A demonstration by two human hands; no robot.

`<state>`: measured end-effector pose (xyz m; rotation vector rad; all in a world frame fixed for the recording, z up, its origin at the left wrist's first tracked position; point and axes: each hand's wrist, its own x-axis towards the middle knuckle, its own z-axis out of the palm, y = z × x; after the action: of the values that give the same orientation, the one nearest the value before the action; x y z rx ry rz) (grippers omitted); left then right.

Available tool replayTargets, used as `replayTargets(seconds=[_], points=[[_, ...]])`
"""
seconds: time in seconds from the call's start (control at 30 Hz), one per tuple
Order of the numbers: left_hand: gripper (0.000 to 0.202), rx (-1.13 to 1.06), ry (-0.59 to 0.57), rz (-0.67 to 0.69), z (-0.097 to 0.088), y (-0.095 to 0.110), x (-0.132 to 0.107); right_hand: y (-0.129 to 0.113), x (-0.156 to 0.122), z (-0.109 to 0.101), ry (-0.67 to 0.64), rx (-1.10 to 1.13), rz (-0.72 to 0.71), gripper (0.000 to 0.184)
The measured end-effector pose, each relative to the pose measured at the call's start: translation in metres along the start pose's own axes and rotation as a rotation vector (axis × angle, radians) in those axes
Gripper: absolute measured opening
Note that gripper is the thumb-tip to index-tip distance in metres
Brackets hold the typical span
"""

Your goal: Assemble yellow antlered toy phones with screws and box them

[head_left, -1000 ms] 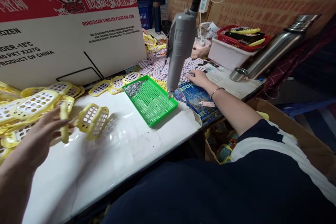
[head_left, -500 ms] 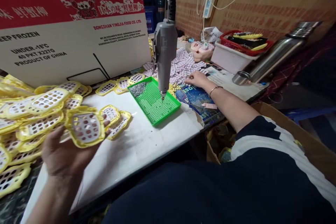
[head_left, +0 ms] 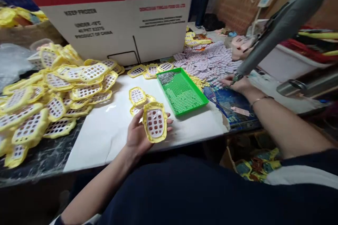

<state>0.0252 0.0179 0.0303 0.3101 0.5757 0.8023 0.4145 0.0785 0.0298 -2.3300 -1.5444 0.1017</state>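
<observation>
Left hand (head_left: 139, 136) clasps 1 yellow frame (head_left: 155, 123) in its fingers, green tray (head_left: 182, 99) just beyond them. Right hand (head_left: 243, 85) by the pale pieces (head_left: 211, 58) — its grip I can't tell. Gathering parts, I'd guess — next calls for a careful pinch.

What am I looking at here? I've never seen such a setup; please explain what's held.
No robot here: these are a person's bare hands, seen by a head-worn camera looking forward and down. The left hand holds a yellow-rimmed piece with holes. The right hand is by a heap of small pale pieces; I can't tell whether it grips anything. A green tray and more yellow-rimmed parts lie on the worktop. A grey tool slants near the right hand.
</observation>
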Motion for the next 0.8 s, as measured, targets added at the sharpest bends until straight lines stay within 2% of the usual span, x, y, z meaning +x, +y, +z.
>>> replayTargets(seconds=[0.1, 0.2, 0.3, 0.43, 0.7, 0.8], points=[[0.041, 0.025, -0.081, -0.02, -0.015, -0.004, -0.012, -0.002, 0.006, 0.006, -0.124, -0.039, 0.051, 0.038], [0.047, 0.041, -0.076, -0.031, -0.026, -0.002, -0.02, 0.004, 0.008, 0.009, -0.189, -0.045, 0.083, 0.033], [0.051, 0.057, -0.044, -0.063, -0.026, 0.0, -0.023, 0.011, 0.001, 0.007, -0.217, -0.028, 0.086, 0.028], [0.049, 0.091, -0.035, -0.087, -0.019, -0.006, -0.019, 0.01, -0.001, 0.002, -0.189, -0.035, 0.072, 0.029], [0.044, 0.092, -0.03, -0.095, -0.012, -0.012, -0.014, -0.011, 0.018, 0.005, -0.167, -0.016, 0.048, 0.025], [0.043, 0.095, -0.026, -0.087, -0.012, -0.008, -0.012, -0.013, 0.01, -0.004, -0.085, 0.065, 0.053, 0.027]])
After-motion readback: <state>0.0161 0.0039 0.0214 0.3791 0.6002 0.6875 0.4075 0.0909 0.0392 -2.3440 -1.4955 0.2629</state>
